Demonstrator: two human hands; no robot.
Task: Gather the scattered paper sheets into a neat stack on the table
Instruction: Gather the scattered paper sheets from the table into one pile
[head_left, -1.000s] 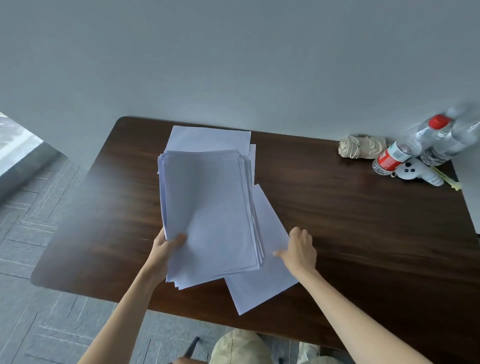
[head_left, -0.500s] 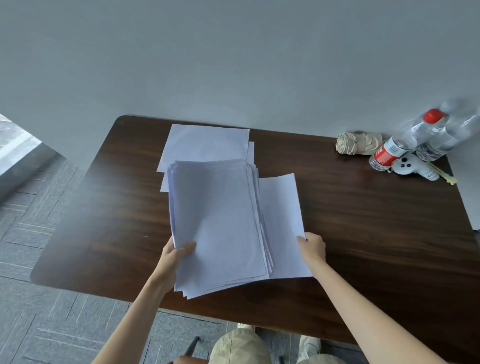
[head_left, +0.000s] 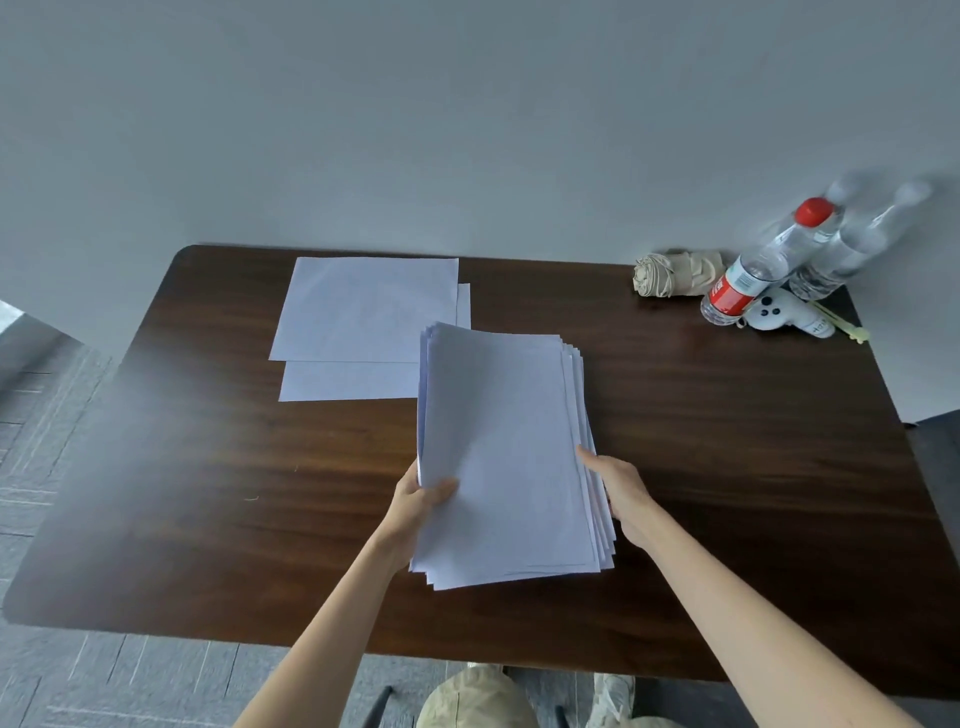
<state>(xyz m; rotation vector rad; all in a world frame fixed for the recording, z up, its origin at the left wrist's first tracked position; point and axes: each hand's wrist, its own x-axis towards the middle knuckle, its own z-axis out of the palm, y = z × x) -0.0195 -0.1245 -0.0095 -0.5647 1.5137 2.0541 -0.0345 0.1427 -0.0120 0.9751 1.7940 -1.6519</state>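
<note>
The paper stack (head_left: 504, 457) is up near the front edge of the table (head_left: 727, 467), light, floppy and slidey, so left hand (head_left: 421, 501) pinching its left edge thumb-on-top and right hand (head_left: 626, 496) clasping the right edge, fingers hidden underneath, seems the sane grip.

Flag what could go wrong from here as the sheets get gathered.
1. The paper stack is fanned along its right edge. The left hand and right hand hold it only near its close end, so sheets could slip out or the far end could sag.
2. Two loose sheets lie flat at the far left of the table. Picking them up likely means freeing a hand, leaving a weaker one-handed hold.
</note>
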